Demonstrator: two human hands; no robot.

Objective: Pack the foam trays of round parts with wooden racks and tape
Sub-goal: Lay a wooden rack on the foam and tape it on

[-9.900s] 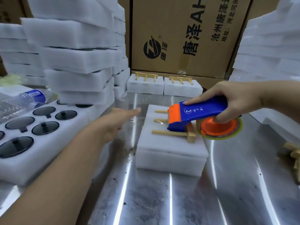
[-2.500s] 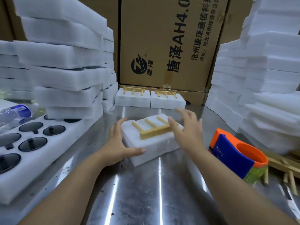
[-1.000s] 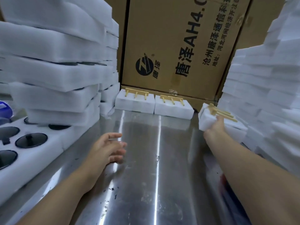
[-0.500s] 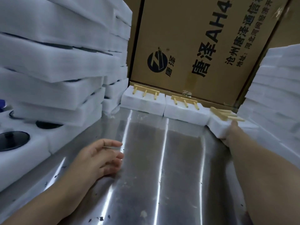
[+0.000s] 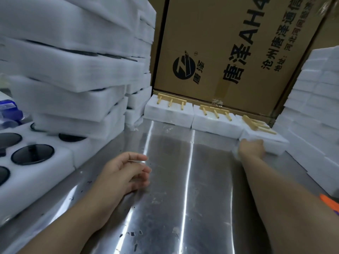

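A taped foam pack [image 5: 266, 139] with a wooden rack [image 5: 254, 124] on top sits at the back right of the steel table [image 5: 170, 189], angled beside two similar packs [image 5: 169, 113] [image 5: 216, 122]. My right hand [image 5: 251, 149] is stretched out to it and holds its near edge; the fingers are mostly hidden. Hovering over the table's middle, my left hand [image 5: 126, 173] has relaxed fingers and holds nothing. A foam tray [image 5: 60, 156] of round black parts [image 5: 33, 154] lies at the left. Only an orange and blue corner of the tape dispenser [image 5: 331, 203] shows at the right edge.
Tall stacks of white foam trays [image 5: 73, 66] rise on the left and more foam stacks [image 5: 315, 110] on the right. A large printed cardboard box [image 5: 229, 43] closes the back. A blue-labelled bottle [image 5: 9, 110] lies at the far left.
My right hand has carried the taped pack to the back right and set it on the table beside the other two. My left hand has stayed over the table.
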